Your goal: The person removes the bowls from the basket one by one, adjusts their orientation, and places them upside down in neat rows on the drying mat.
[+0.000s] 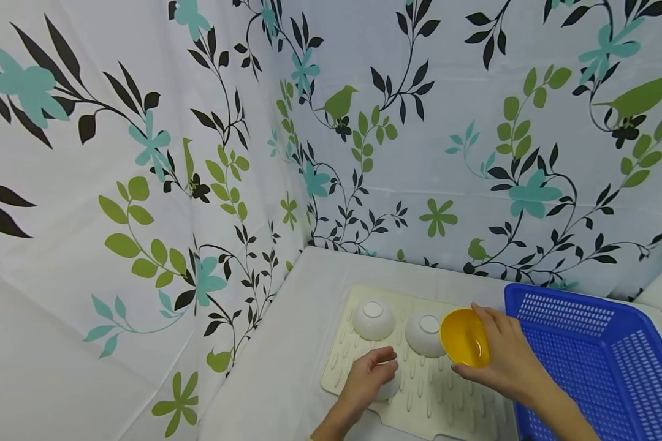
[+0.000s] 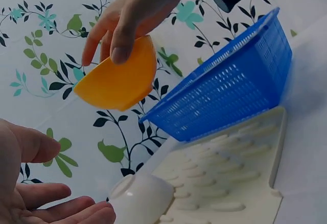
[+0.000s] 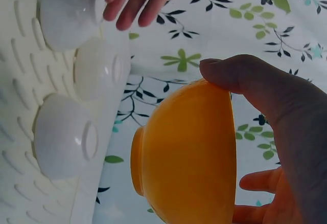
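Observation:
A yellow bowl (image 1: 464, 338) is held up in my right hand (image 1: 504, 355), tilted on its side with thumb and fingers across its rim. In the right wrist view the thumb grips the top of the bowl (image 3: 189, 152). Three white bowls lie upside down on a cream drying mat: one at the back left (image 1: 373, 320), one beside it (image 1: 425, 335), and one near the front (image 1: 388, 387), partly hidden by my left hand (image 1: 364, 380). That left hand hovers over the front bowl with relaxed fingers and nothing in it; the left wrist view shows its fingers (image 2: 66, 203) apart from the yellow bowl.
A blue perforated basket (image 1: 601, 361) stands to the right of the ridged cream drying mat (image 1: 419, 398). A white cloth (image 1: 287, 343) covers the table. Behind it hangs a patterned curtain (image 1: 364, 202) with leaves and birds.

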`<action>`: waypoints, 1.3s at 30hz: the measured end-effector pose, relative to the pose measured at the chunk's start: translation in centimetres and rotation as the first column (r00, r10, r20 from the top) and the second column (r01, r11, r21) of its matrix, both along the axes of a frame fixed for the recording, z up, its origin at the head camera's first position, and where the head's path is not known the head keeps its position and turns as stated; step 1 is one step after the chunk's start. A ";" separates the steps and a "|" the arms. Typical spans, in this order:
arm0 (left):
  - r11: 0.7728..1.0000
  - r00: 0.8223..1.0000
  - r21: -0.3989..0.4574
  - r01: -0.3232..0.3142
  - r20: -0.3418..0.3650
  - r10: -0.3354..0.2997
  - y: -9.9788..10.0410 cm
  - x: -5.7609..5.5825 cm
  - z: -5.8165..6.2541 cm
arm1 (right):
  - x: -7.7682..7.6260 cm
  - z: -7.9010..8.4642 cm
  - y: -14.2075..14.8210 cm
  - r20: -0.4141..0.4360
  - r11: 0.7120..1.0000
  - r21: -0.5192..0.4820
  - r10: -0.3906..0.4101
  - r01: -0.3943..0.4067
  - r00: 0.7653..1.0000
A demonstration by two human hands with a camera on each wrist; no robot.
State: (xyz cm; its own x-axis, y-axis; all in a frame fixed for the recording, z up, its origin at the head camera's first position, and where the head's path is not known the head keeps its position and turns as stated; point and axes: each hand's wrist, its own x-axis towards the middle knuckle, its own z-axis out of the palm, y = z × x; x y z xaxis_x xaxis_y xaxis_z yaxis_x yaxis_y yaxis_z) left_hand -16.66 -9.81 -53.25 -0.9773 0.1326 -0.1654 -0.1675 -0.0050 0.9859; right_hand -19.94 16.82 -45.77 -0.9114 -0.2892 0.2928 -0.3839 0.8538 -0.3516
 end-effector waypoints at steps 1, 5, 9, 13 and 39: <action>1.000 1.000 0.029 0.008 0.014 -0.008 0.2 0.0 0.1 | 0.1 -0.1 -0.3 0.000 1.000 0.006 0.005 -0.005 1.000; 0.989 0.998 0.150 0.016 0.064 -0.026 1.1 0.1 0.1 | 0.5 -0.3 -1.4 0.009 0.999 0.019 0.026 -0.026 1.000; 0.976 0.993 0.215 0.030 0.106 -0.054 1.7 -0.2 -0.1 | 0.8 -0.2 -2.5 0.011 0.998 0.023 0.050 -0.050 0.999; 0.945 0.983 0.318 0.078 0.134 -0.126 2.0 -0.4 -0.1 | 1.0 -0.3 -3.4 -0.024 0.996 0.010 0.085 -0.084 0.996; 0.829 0.953 0.545 0.123 0.167 -0.252 1.9 -0.4 -0.8 | 1.3 -2.4 -5.5 -0.128 0.981 0.013 0.192 -0.192 0.973</action>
